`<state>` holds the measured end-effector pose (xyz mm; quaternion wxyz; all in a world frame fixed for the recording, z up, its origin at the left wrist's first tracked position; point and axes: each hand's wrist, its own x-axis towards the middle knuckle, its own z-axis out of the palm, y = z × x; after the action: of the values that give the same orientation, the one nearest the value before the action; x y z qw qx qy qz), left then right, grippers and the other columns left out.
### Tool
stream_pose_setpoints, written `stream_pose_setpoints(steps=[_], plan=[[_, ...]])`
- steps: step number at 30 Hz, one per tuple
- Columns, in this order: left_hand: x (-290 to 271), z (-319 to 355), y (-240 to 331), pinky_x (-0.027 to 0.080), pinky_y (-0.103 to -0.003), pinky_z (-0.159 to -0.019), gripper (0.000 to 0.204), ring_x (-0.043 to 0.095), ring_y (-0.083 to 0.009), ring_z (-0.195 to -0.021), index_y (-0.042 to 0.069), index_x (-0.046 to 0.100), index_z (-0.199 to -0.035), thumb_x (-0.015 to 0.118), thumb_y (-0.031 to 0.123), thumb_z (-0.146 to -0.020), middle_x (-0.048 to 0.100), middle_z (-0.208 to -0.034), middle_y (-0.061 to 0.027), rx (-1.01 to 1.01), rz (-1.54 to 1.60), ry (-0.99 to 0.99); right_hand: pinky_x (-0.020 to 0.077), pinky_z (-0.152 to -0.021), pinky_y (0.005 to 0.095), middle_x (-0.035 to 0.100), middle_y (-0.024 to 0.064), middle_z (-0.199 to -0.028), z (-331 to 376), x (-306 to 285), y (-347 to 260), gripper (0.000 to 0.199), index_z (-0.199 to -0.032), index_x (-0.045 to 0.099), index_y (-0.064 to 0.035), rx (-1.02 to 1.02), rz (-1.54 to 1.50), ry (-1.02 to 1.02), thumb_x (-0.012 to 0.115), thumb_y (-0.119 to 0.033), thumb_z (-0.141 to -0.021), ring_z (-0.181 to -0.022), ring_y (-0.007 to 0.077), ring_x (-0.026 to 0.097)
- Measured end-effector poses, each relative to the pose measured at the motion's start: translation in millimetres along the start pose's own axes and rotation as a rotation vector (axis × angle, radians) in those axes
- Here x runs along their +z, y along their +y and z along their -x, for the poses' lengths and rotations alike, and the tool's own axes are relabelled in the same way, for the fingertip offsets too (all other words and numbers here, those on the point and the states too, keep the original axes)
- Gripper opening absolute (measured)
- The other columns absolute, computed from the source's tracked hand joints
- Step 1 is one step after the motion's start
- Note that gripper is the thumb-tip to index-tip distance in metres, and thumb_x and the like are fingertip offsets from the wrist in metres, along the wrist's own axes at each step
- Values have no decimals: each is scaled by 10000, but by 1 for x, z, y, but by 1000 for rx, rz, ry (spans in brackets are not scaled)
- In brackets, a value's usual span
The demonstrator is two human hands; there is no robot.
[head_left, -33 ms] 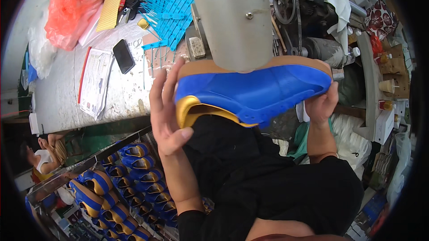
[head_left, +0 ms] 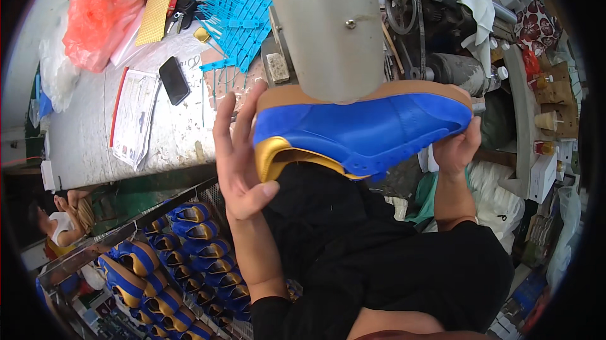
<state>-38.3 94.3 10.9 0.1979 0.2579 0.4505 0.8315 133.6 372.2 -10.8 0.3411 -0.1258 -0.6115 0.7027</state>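
A blue shoe (head_left: 366, 128) is being steadied by the left hand (head_left: 238, 157), fingers spread, and gripped at the toe by the right hand (head_left: 457, 147); an orange bag (head_left: 95, 18) is lying on the desk (head_left: 82, 132).

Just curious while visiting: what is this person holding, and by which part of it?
A blue shoe with a tan sole, under a grey machine column. The right hand grips its toe end; the left hand rests open at the gold-lined heel.

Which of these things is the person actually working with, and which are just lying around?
In use:
- blue shoe, held under the grey machine column
- left hand at its heel
- right hand at its toe

Lying about:
- black phone
- blue plastic strips
- orange bag
- papers
- rack of blue shoes
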Motion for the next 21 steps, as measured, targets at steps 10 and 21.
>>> stream_pose_setpoints(steps=[10, 21], plan=[[17, -20, -11, 313, -461, -1152, 1216, 335, -390, -1428, 26, 84, -1572, 818, 220, -622, 254, -1546, -311, -30, 25, -18, 399, -1001, 356, 587, 154, -1192, 1, -21, -13, 706, -1286, 483, 67, -91, 10, 119, 321, -557, -999, -1121, 231, 558], [-10, -32, -2, 392, -494, -1117, 1185, 407, -415, -1380, 0, 37, -1563, 758, 207, -646, 266, -1524, -313, -34, 84, -52, 397, -973, 346, 565, 171, -1170, -7, 8, -8, 713, -1260, 475, 74, -146, 182, -56, 361, -577, -993, -1088, 220, 545]])
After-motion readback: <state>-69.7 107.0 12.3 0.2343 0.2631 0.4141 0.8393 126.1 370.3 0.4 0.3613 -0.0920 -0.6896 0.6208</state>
